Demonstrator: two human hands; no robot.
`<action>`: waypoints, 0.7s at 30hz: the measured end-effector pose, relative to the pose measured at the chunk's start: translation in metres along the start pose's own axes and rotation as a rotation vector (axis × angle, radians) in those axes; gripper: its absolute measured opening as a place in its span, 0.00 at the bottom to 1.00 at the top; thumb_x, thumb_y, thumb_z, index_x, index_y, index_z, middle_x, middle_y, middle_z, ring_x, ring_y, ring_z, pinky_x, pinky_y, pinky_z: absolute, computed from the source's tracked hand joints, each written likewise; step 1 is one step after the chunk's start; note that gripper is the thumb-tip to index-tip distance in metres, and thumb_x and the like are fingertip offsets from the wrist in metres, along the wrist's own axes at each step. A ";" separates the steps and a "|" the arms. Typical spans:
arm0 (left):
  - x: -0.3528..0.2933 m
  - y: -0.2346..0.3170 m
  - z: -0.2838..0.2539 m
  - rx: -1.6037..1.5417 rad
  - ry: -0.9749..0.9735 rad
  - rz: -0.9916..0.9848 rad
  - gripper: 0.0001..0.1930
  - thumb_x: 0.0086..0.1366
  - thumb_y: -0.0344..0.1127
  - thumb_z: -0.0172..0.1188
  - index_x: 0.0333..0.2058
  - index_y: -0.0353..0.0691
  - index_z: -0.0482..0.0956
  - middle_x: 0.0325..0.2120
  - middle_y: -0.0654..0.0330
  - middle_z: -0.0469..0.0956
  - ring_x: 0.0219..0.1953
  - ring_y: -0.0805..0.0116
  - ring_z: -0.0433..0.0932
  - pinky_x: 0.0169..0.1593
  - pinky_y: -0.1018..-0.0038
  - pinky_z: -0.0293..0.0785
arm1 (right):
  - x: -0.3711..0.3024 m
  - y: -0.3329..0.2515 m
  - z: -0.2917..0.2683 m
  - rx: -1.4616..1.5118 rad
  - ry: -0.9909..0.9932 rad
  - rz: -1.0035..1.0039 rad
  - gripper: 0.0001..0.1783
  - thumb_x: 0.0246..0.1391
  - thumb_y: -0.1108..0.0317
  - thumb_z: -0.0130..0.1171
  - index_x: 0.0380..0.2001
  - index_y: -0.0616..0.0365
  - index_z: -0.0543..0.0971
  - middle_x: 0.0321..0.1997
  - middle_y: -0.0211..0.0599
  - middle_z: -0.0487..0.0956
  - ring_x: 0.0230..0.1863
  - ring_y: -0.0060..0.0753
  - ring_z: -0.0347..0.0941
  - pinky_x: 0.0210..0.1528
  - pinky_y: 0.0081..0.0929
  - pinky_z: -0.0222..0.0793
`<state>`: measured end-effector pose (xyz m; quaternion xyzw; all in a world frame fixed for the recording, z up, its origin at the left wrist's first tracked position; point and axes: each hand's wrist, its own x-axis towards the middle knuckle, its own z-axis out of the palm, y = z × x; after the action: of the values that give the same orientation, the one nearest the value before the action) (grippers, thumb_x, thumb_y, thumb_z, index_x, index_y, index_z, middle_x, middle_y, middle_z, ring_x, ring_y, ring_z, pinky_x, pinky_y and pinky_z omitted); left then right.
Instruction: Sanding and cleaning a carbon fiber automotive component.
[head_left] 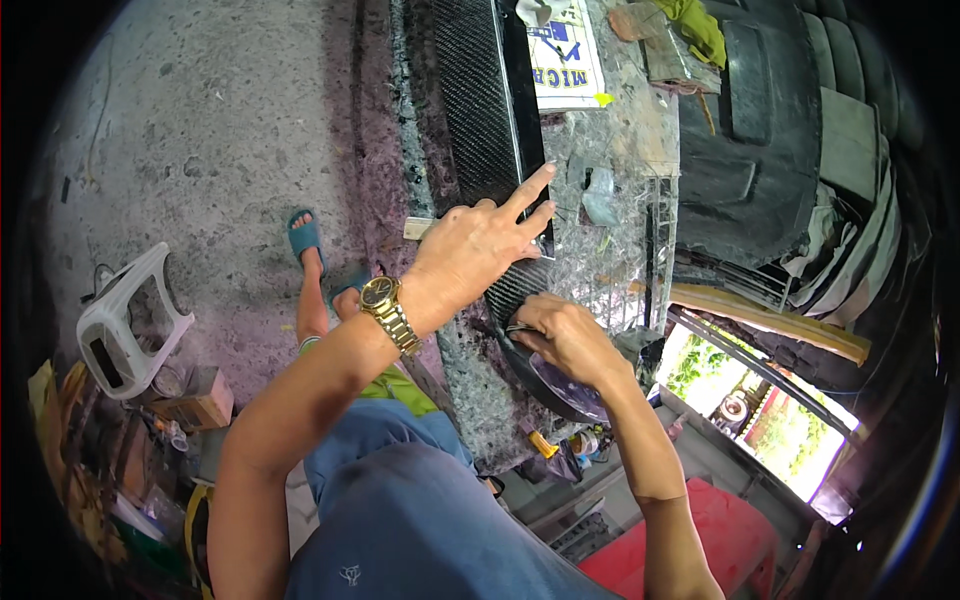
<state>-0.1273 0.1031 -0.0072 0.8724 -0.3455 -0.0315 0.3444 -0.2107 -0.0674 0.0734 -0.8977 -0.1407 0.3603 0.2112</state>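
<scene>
A long black panel with a woven carbon-fibre look [470, 110] lies along the worktable and runs under both hands. A glossy black strip [521, 130] lies along its right side, with its near end by my left fingertips. My left hand [475, 245], with a gold watch on the wrist, lies palm down across the panel and strip, fingers spread. Closer to me, my right hand [565, 338] is closed at the panel's curved near end. A small thin edge shows at its fingertips, too hidden to name. Beside that hand the near end has a purplish patch [565, 385].
The stained worktable [625, 140] carries a white printed sheet [570, 65] and a clear plastic scrap [600, 197]. A yellow-capped item [543, 444] sits near its close end. Black moulded panels [745, 130] stand right. A white plastic chair [135, 320] and another person's sandalled foot [303, 232] are left.
</scene>
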 end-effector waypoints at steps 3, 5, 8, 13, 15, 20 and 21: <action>0.000 0.003 0.003 -0.021 0.003 0.008 0.27 0.57 0.48 0.63 0.54 0.46 0.74 0.68 0.64 0.55 0.26 0.71 0.79 0.29 0.75 0.80 | -0.004 0.004 -0.002 0.046 -0.133 0.015 0.07 0.49 0.71 0.60 0.30 0.62 0.74 0.34 0.46 0.76 0.40 0.53 0.74 0.42 0.44 0.71; 0.000 0.001 0.001 -0.003 0.002 0.001 0.26 0.57 0.48 0.63 0.54 0.47 0.74 0.68 0.64 0.55 0.26 0.71 0.79 0.29 0.75 0.80 | 0.004 0.000 -0.001 -0.027 -0.066 -0.050 0.07 0.49 0.71 0.60 0.30 0.62 0.74 0.34 0.44 0.76 0.40 0.52 0.73 0.42 0.44 0.71; 0.000 0.003 0.002 0.001 0.006 0.003 0.26 0.57 0.48 0.63 0.54 0.47 0.74 0.68 0.64 0.55 0.26 0.71 0.79 0.29 0.75 0.80 | -0.005 0.004 -0.003 -0.010 -0.114 -0.040 0.07 0.48 0.71 0.60 0.29 0.61 0.74 0.33 0.44 0.75 0.41 0.52 0.73 0.42 0.44 0.71; 0.001 0.003 0.003 0.022 0.010 0.010 0.27 0.57 0.48 0.63 0.54 0.47 0.74 0.68 0.64 0.55 0.25 0.72 0.78 0.27 0.76 0.79 | -0.005 0.001 -0.007 -0.035 -0.065 -0.062 0.08 0.46 0.72 0.62 0.29 0.62 0.75 0.33 0.44 0.76 0.41 0.52 0.74 0.42 0.43 0.71; -0.001 0.001 0.002 0.016 0.010 0.017 0.27 0.57 0.48 0.63 0.54 0.47 0.74 0.68 0.64 0.55 0.25 0.72 0.78 0.27 0.77 0.79 | -0.010 0.000 -0.024 0.018 -0.287 0.068 0.08 0.47 0.72 0.62 0.31 0.62 0.76 0.35 0.44 0.78 0.42 0.51 0.74 0.43 0.43 0.72; 0.002 0.003 0.001 0.021 -0.001 0.012 0.27 0.57 0.49 0.62 0.54 0.47 0.74 0.68 0.64 0.56 0.25 0.72 0.78 0.27 0.76 0.79 | 0.003 0.010 -0.008 0.025 -0.091 -0.101 0.07 0.47 0.72 0.63 0.31 0.59 0.79 0.32 0.42 0.76 0.40 0.49 0.74 0.41 0.42 0.71; 0.002 0.002 0.001 0.018 -0.005 0.007 0.26 0.58 0.49 0.62 0.54 0.46 0.74 0.68 0.64 0.56 0.25 0.72 0.78 0.27 0.76 0.79 | 0.001 0.011 -0.009 0.026 -0.090 -0.103 0.07 0.47 0.72 0.63 0.31 0.59 0.79 0.32 0.42 0.76 0.40 0.49 0.74 0.41 0.42 0.71</action>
<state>-0.1278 0.1002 -0.0061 0.8742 -0.3497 -0.0295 0.3357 -0.2027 -0.0793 0.0733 -0.8694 -0.1915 0.3905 0.2345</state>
